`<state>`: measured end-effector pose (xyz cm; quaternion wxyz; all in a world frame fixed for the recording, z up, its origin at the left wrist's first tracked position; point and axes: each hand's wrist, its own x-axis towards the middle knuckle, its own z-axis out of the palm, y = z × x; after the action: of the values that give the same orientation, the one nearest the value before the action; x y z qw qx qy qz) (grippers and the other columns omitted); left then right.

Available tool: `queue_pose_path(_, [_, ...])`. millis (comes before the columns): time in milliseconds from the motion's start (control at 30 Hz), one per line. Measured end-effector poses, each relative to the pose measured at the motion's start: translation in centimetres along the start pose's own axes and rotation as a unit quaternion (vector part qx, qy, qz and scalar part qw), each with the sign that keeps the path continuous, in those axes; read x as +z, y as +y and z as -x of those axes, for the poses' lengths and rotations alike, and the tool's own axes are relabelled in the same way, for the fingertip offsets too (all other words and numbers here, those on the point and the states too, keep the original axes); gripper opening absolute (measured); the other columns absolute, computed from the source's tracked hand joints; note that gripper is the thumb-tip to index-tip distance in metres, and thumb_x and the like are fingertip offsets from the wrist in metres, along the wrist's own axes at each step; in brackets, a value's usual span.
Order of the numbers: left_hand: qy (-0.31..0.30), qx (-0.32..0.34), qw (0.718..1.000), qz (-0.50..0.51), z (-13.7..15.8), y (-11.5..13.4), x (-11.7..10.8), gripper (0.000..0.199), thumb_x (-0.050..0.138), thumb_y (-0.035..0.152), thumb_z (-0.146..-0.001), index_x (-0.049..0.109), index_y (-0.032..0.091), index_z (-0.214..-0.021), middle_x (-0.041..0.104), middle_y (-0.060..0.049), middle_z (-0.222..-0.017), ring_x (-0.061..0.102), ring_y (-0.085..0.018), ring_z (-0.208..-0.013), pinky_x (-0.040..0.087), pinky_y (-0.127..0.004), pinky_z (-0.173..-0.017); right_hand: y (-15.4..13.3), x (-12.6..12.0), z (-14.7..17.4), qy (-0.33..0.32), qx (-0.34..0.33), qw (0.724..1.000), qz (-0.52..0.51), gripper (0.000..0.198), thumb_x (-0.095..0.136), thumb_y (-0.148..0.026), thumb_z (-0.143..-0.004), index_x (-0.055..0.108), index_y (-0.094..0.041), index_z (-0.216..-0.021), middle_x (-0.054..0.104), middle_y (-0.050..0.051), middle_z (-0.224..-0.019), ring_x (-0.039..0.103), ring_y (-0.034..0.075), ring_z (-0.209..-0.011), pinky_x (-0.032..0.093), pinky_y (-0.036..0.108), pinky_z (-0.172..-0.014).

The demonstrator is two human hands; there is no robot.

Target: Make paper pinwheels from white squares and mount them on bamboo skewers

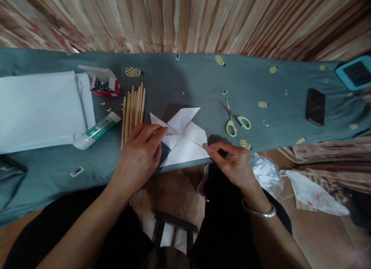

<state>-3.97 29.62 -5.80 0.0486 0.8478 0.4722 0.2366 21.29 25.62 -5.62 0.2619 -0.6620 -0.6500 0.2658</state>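
Observation:
A white paper pinwheel (pixel 185 149) with cut, bent blades is in front of me at the table's near edge. My left hand (pixel 143 147) pinches a blade on its left side, thumb and fingers closed on the paper. On the right, my right hand (pixel 232 157) grips the tip of another blade between thumb and forefinger. Several thin wooden sticks (pixel 133 107) lie side by side just beyond my left hand. Scissors (pixel 234 118) with light green handles rest to the right of the pinwheel, blades slightly apart.
Left on the green cloth (pixel 203 83) are a stack of white paper (pixel 40 109), a glue stick (pixel 98 129) and a small red box (pixel 106 85) of metal pieces. A dark phone (pixel 315 107) and a blue-framed device (pixel 355 73) lie far right. Plastic bags (pixel 314 192) are on the floor.

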Motion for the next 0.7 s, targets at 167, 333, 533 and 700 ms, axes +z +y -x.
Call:
queue_pose_path(167, [-0.025, 0.045, 0.998, 0.028, 0.5, 1.2, 0.0, 0.035, 0.051, 0.005, -0.084, 0.062, 0.014, -0.116, 0.063, -0.012, -0.117, 0.054, -0.03, -0.109, 0.05, -0.047, -0.091, -0.2, -0.6, -0.1, 0.0, 0.02, 0.999, -0.034, 0.021, 0.061, -0.038, -0.087, 0.072, -0.02, -0.088, 0.07, 0.0, -0.072, 0.059, 0.012, -0.059, 0.044, 0.024, -0.057])
queue_pose_path(333, [-0.021, 0.076, 0.995, 0.058, 1.0, 2.9, 0.5, 0.026, 0.052, 0.007, -0.087, 0.061, 0.013, -0.111, 0.065, -0.012, -0.113, 0.055, -0.028, -0.105, 0.048, -0.045, -0.086, -0.1, -1.1, -0.2, -0.049, 0.013, 0.995, -0.089, 0.021, 0.059, -0.036, -0.089, 0.072, -0.019, -0.089, 0.071, 0.001, -0.075, 0.063, 0.014, -0.068, 0.049, 0.026, -0.065])
queue_pose_path(533, [-0.032, 0.108, 0.992, 0.063, 1.3, 4.5, 1.5, 0.023, 0.058, 0.015, -0.089, 0.058, 0.01, -0.112, 0.068, -0.012, -0.106, 0.058, -0.026, -0.101, 0.048, -0.039, -0.081, -0.2, -0.9, -0.4, -0.021, 0.003, 0.997, -0.076, 0.021, 0.06, -0.035, -0.089, 0.072, -0.021, -0.098, 0.074, 0.003, -0.086, 0.067, 0.016, -0.075, 0.052, 0.028, -0.069])
queue_pose_path(700, [-0.056, 0.1, 0.992, 0.045, 1.2, 4.4, 1.7, 0.024, 0.054, 0.014, -0.091, 0.056, 0.012, -0.115, 0.068, -0.012, -0.107, 0.06, -0.026, -0.095, 0.049, -0.039, -0.076, -0.1, -0.6, -0.4, -0.051, -0.023, 0.997, -0.052, 0.022, 0.061, -0.032, -0.089, 0.071, -0.024, -0.106, 0.075, 0.003, -0.096, 0.069, 0.017, -0.084, 0.053, 0.031, -0.079])
